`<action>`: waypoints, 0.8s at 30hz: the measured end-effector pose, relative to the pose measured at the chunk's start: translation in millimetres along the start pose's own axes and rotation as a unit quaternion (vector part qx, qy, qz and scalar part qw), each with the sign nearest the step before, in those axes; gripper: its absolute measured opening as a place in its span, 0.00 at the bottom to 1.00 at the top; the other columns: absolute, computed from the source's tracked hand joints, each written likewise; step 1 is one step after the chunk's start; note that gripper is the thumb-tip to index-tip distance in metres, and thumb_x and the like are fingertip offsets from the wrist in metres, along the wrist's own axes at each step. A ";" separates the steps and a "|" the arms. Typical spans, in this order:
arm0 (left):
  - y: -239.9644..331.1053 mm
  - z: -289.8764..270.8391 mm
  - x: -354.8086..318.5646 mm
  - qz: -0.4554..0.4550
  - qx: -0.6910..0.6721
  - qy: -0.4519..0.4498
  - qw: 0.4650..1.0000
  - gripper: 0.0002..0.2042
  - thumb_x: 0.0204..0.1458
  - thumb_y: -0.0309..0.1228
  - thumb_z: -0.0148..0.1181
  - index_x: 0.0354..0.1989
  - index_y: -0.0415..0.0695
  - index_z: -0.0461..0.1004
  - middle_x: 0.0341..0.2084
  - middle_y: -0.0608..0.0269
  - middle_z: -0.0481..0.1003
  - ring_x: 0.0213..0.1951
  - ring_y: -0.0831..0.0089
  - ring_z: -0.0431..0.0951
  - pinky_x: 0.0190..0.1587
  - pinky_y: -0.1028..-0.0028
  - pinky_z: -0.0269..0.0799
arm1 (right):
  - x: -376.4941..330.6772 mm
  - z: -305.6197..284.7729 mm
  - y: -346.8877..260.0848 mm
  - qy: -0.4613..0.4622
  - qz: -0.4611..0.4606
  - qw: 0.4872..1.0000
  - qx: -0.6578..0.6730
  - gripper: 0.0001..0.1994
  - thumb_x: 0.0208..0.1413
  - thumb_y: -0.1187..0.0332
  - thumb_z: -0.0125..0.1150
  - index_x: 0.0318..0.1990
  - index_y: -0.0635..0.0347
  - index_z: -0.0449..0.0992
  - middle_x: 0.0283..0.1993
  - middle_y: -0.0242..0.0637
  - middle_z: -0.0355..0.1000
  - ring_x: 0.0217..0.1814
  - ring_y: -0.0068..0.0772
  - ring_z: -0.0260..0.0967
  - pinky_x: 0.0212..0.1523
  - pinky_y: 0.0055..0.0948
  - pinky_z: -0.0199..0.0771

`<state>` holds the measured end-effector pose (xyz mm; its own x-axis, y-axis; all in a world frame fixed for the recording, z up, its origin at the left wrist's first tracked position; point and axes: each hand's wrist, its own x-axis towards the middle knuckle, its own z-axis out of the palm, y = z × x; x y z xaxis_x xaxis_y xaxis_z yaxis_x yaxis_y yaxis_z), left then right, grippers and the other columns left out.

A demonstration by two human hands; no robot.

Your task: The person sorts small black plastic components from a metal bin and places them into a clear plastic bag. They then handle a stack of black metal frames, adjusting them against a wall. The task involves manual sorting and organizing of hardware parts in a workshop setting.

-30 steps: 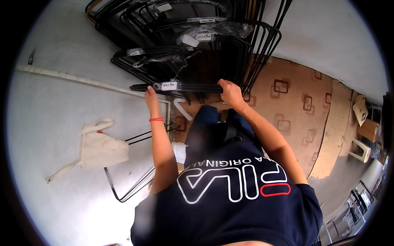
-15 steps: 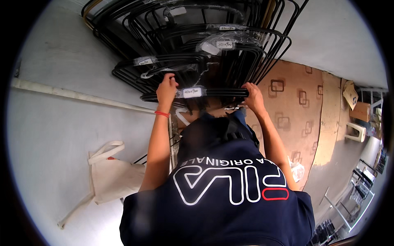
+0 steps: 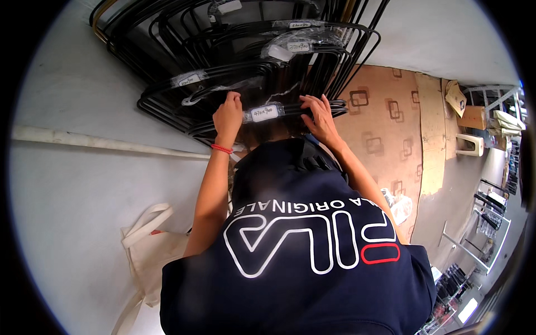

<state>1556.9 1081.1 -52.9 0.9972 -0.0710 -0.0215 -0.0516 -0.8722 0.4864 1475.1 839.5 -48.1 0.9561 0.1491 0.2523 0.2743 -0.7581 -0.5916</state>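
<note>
A bundle of black metal tube frames (image 3: 290,110) with rounded corners stands in front of me, its top bars bound with clear plastic and a white label (image 3: 264,113). My left hand (image 3: 228,118), a red cord on its wrist, is closed at the bars left of the label; its palm side is hidden. On the other side of the label, my right hand (image 3: 320,118) lies over the bars with its fingers apart, thumb on the near side. Whether its fingertips press on the metal I cannot tell.
More black frame bundles (image 3: 223,70), plastic-wrapped and labelled, lean behind. A pale pole (image 3: 100,144) runs along the left wall, above a cream cloth bag (image 3: 159,251). Right are patterned brown floor sheeting (image 3: 385,128), a white stool (image 3: 470,145), a cardboard box (image 3: 473,117) and metal racks (image 3: 491,240).
My right hand has come off the right end of the bars and moved left toward the label, its fingers spreading. The left hand's fingers have curled tighter. The view has shifted slightly.
</note>
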 end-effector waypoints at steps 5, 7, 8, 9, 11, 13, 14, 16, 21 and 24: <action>1.2 5.8 1.2 -0.026 -0.004 0.023 0.999 0.08 0.52 0.37 0.43 0.36 0.53 0.68 0.23 0.56 0.74 0.29 0.54 0.73 0.30 0.60 0.67 | 0.3 -0.4 3.0 0.022 -0.022 0.999 -0.029 0.11 0.40 0.74 0.55 0.34 0.57 0.65 0.51 0.36 0.63 0.57 0.35 0.55 0.61 0.40 0.43; -1.1 6.4 -0.8 -0.026 -0.028 0.056 0.998 0.08 0.52 0.35 0.43 0.35 0.51 0.69 0.24 0.56 0.74 0.29 0.55 0.73 0.29 0.61 0.67 | 0.1 3.6 1.6 0.035 -0.030 0.998 -0.038 0.10 0.40 0.74 0.55 0.33 0.57 0.65 0.51 0.35 0.63 0.57 0.35 0.55 0.61 0.39 0.43; -1.3 6.3 -1.5 -0.025 -0.040 0.072 0.996 0.08 0.52 0.34 0.44 0.35 0.50 0.69 0.24 0.56 0.73 0.29 0.55 0.73 0.29 0.61 0.67 | 1.0 4.4 2.6 0.041 -0.035 0.998 -0.042 0.10 0.39 0.74 0.55 0.32 0.57 0.65 0.51 0.35 0.63 0.57 0.35 0.55 0.61 0.39 0.43; -4.1 7.4 -4.5 0.005 -0.060 0.112 0.992 0.07 0.51 0.33 0.44 0.34 0.49 0.69 0.25 0.57 0.74 0.30 0.56 0.73 0.32 0.62 0.67 | 1.0 5.2 1.0 0.041 -0.036 0.998 -0.036 0.09 0.39 0.74 0.55 0.32 0.57 0.65 0.51 0.35 0.64 0.57 0.34 0.56 0.60 0.39 0.44; -8.7 8.3 -10.5 0.064 -0.099 0.191 0.974 0.07 0.50 0.31 0.44 0.33 0.47 0.69 0.29 0.58 0.74 0.33 0.59 0.73 0.38 0.64 0.66 | 5.4 2.1 0.9 0.035 -0.029 0.999 -0.026 0.10 0.39 0.74 0.55 0.32 0.57 0.65 0.50 0.35 0.64 0.57 0.34 0.56 0.60 0.39 0.45; -7.5 6.2 -23.5 0.067 -0.032 0.177 0.981 0.06 0.50 0.30 0.46 0.32 0.46 0.70 0.32 0.61 0.73 0.38 0.63 0.71 0.44 0.64 0.62 | 7.5 5.0 4.0 0.054 -0.036 0.998 -0.010 0.09 0.39 0.75 0.55 0.31 0.58 0.66 0.48 0.35 0.66 0.55 0.35 0.58 0.59 0.39 0.47; -5.4 5.8 -31.1 0.067 0.002 0.170 0.983 0.06 0.49 0.30 0.46 0.32 0.45 0.70 0.34 0.62 0.72 0.40 0.64 0.70 0.47 0.64 0.59 | 5.9 4.8 5.0 0.076 -0.037 0.996 -0.013 0.08 0.40 0.75 0.54 0.31 0.58 0.66 0.46 0.35 0.67 0.53 0.35 0.60 0.58 0.39 0.49; -7.0 9.1 -44.9 0.138 0.037 0.202 0.969 0.08 0.49 0.31 0.47 0.35 0.45 0.71 0.37 0.63 0.72 0.46 0.67 0.66 0.54 0.62 0.51 | 4.5 7.6 9.7 0.110 -0.047 0.993 -0.010 0.06 0.42 0.75 0.52 0.31 0.59 0.66 0.45 0.35 0.68 0.51 0.35 0.62 0.56 0.39 0.51; -10.8 5.2 -54.7 0.154 0.045 0.218 0.963 0.09 0.50 0.31 0.46 0.35 0.43 0.72 0.38 0.63 0.72 0.45 0.67 0.68 0.54 0.65 0.53 | -5.4 17.9 3.5 0.155 -0.037 0.987 -0.032 0.06 0.45 0.76 0.50 0.32 0.59 0.67 0.42 0.35 0.69 0.49 0.34 0.64 0.55 0.36 0.54; -10.9 -3.8 -48.0 0.134 0.022 0.134 0.982 0.10 0.49 0.32 0.46 0.33 0.44 0.73 0.30 0.58 0.75 0.38 0.63 0.73 0.47 0.65 0.62 | -7.8 17.1 -3.2 0.178 -0.035 0.982 -0.054 0.07 0.44 0.77 0.50 0.33 0.60 0.68 0.41 0.34 0.70 0.49 0.32 0.64 0.55 0.36 0.54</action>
<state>1509.8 1095.9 -53.9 0.9254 -0.1769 0.3351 -0.3108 -0.8603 0.4042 1468.5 851.6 -61.4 0.8334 -0.0131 0.5525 0.3080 -0.8191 -0.4840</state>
